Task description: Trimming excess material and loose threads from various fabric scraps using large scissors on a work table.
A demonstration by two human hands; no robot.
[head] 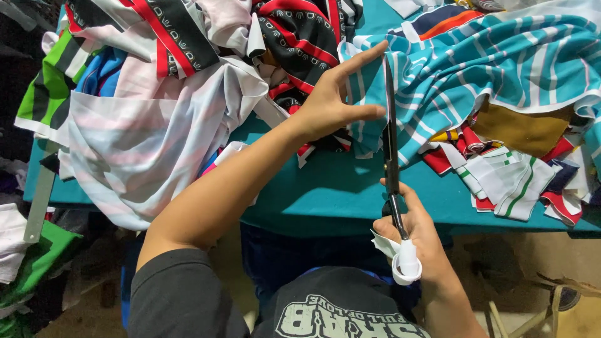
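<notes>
Teal surface (pixel 325 200) w/ fabric heaps. Striped teal cloth (pixel 476 69) at right far edge, cut looks barely begun. Left hand (pixel 328 103), grip spread, steadies its edge; right hand (pixel 416 241) grip closed round scissors (pixel 390 144).

Bright, even overhead light on sharp fabrics, soft shadow beneath the forearm, dim murky floor at the edges.
</notes>
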